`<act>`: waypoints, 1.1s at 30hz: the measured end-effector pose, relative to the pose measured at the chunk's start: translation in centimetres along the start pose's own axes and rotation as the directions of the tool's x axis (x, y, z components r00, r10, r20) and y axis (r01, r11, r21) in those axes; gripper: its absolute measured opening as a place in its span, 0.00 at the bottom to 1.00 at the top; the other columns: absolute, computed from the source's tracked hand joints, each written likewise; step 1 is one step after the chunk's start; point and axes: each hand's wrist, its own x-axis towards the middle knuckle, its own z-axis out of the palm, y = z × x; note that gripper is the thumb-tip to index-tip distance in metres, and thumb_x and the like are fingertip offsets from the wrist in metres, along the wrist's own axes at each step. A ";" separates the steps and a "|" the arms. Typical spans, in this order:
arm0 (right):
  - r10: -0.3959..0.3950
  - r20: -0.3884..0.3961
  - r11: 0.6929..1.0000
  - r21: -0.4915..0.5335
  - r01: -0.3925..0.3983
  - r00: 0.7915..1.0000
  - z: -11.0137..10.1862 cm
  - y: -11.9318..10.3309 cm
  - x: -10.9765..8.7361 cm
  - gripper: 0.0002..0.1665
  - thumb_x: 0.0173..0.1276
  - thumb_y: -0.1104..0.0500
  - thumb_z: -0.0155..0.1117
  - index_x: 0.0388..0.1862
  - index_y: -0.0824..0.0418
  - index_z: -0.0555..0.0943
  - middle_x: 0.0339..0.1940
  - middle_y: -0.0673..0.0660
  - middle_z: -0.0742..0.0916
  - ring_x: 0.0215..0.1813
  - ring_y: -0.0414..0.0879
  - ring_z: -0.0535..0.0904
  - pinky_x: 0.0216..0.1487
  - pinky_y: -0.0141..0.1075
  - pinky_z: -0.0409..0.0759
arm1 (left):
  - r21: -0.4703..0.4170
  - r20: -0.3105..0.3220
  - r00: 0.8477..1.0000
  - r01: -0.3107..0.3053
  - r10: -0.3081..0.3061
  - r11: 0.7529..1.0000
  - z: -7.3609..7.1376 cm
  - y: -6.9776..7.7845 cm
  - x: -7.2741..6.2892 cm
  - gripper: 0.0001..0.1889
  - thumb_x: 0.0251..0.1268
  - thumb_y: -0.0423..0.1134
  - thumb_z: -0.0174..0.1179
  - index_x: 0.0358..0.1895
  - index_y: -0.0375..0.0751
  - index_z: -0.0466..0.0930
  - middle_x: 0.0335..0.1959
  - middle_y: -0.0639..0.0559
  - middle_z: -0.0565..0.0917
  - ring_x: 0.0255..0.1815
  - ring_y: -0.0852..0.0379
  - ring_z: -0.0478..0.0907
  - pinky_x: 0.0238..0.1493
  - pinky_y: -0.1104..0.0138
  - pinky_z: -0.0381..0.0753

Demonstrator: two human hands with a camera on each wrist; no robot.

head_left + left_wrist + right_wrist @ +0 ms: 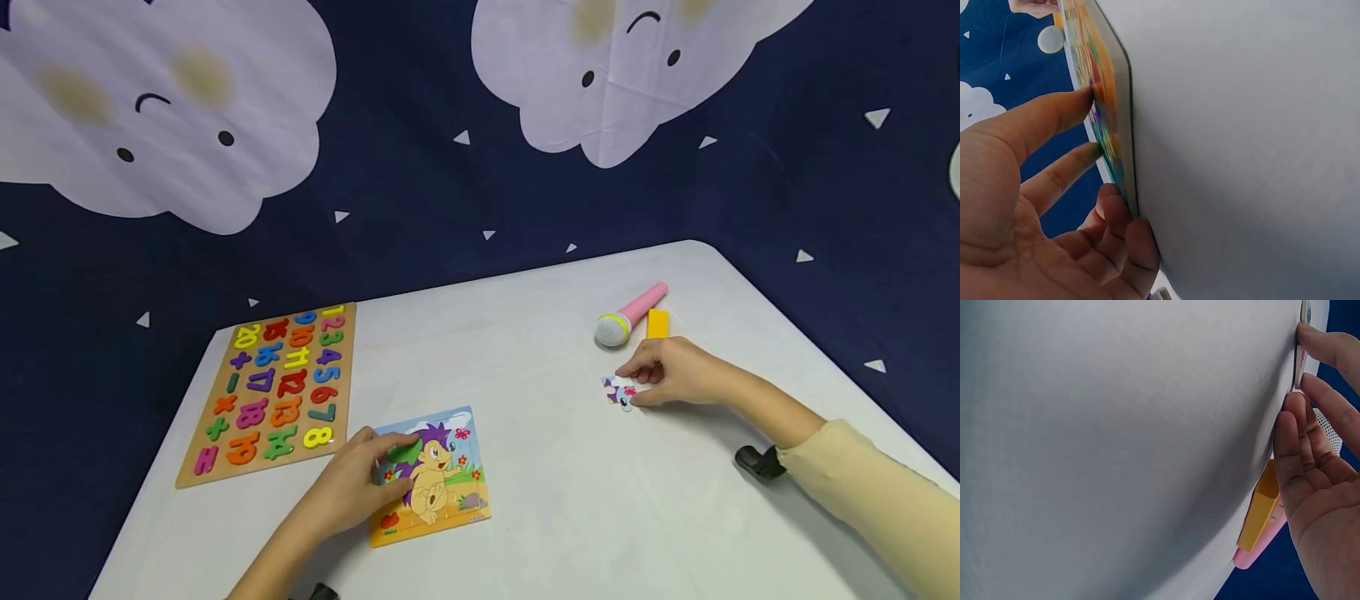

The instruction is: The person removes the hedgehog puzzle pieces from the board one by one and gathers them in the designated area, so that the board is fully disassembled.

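Observation:
On the left part of the white table lies a square hedgehog jigsaw puzzle. My left hand rests at its left side, thumb and index fingertips touching the picture face. In the left wrist view the other fingers bend at the edge of the puzzle. Farther right, my right hand pinches a small puzzle piece by its edges, flat against the table. That piece has purple, light blue and a pink butterfly on it. In the right wrist view, thumb and index finger stand at opposite ends of the puzzle piece.
A wooden number board with coloured numerals and signs lies at the far left. Behind my right hand are a pink toy microphone and a yellow block. A dark blue cloth with clouds hangs beyond the table.

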 end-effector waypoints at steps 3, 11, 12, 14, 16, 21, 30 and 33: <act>0.020 0.012 1.000 -0.002 -0.020 1.000 -0.1 -0.1 0.1 0.22 0.56 0.58 0.87 0.51 0.59 0.93 0.35 0.46 0.86 0.38 0.36 0.80 0.43 0.29 0.81 | 0.012 -0.019 1.000 0.002 -0.002 1.000 0.0 0.1 -0.3 0.30 0.56 0.46 0.83 0.64 0.60 0.87 0.41 0.53 0.74 0.39 0.56 0.69 0.35 0.67 0.69; 0.013 0.025 1.000 0.007 -0.014 1.000 -0.1 -0.3 0.0 0.22 0.56 0.58 0.87 0.50 0.60 0.92 0.36 0.47 0.86 0.38 0.36 0.80 0.42 0.29 0.82 | 0.071 -0.033 0.999 -0.023 0.026 0.997 -0.2 0.2 -1.4 0.43 0.45 0.57 0.87 0.70 0.57 0.83 0.64 0.48 0.78 0.62 0.47 0.78 0.62 0.47 0.84; 0.014 0.025 1.000 0.008 -0.015 1.000 -0.1 -0.3 0.0 0.22 0.56 0.58 0.87 0.50 0.60 0.92 0.36 0.47 0.86 0.38 0.36 0.80 0.42 0.29 0.82 | 0.077 -0.022 0.999 -0.029 0.031 0.997 -0.3 0.1 -1.5 0.45 0.44 0.58 0.87 0.72 0.58 0.81 0.70 0.46 0.77 0.67 0.43 0.77 0.66 0.41 0.82; 0.013 0.025 1.000 0.003 -0.013 1.000 -0.2 -0.3 0.0 0.22 0.56 0.58 0.87 0.50 0.59 0.92 0.36 0.47 0.86 0.38 0.36 0.80 0.42 0.29 0.82 | 0.080 0.016 0.999 -0.042 0.041 0.996 -0.4 -0.1 -1.9 0.50 0.41 0.61 0.88 0.75 0.60 0.78 0.79 0.44 0.71 0.77 0.35 0.72 0.72 0.34 0.74; 0.016 0.026 1.000 -0.004 -0.016 1.000 -0.2 -0.3 0.0 0.22 0.56 0.58 0.87 0.50 0.59 0.92 0.36 0.47 0.86 0.38 0.36 0.80 0.42 0.29 0.82 | 0.067 0.066 0.996 -0.068 0.064 0.995 -0.5 -0.3 -2.2 0.55 0.38 0.61 0.89 0.78 0.61 0.75 0.85 0.42 0.64 0.84 0.31 0.63 0.74 0.32 0.70; 0.023 0.033 1.000 -0.010 -0.023 0.999 -0.3 -0.2 0.1 0.22 0.56 0.59 0.87 0.50 0.59 0.92 0.36 0.47 0.86 0.38 0.36 0.80 0.43 0.29 0.83 | 0.039 0.139 0.985 -0.107 0.100 0.994 -0.4 -1.0 -2.6 0.58 0.37 0.59 0.90 0.80 0.63 0.72 0.90 0.46 0.54 0.89 0.32 0.50 0.76 0.31 0.65; 0.013 0.041 1.000 -0.016 -0.013 0.999 -0.3 -0.4 0.3 0.22 0.56 0.58 0.87 0.50 0.59 0.92 0.36 0.47 0.86 0.38 0.35 0.80 0.42 0.29 0.82 | 0.027 0.139 0.985 -0.103 0.098 0.994 -0.3 -1.0 -2.4 0.56 0.37 0.58 0.89 0.78 0.61 0.75 0.89 0.42 0.55 0.87 0.30 0.56 0.76 0.31 0.66; 0.014 0.046 1.000 -0.001 -0.014 0.999 -0.4 -0.4 0.4 0.23 0.56 0.56 0.87 0.50 0.59 0.92 0.36 0.48 0.86 0.37 0.36 0.80 0.41 0.28 0.82 | 0.031 0.127 0.988 -0.095 0.090 0.995 -0.2 -0.9 -2.4 0.56 0.37 0.59 0.89 0.78 0.61 0.75 0.89 0.42 0.56 0.86 0.30 0.57 0.76 0.31 0.66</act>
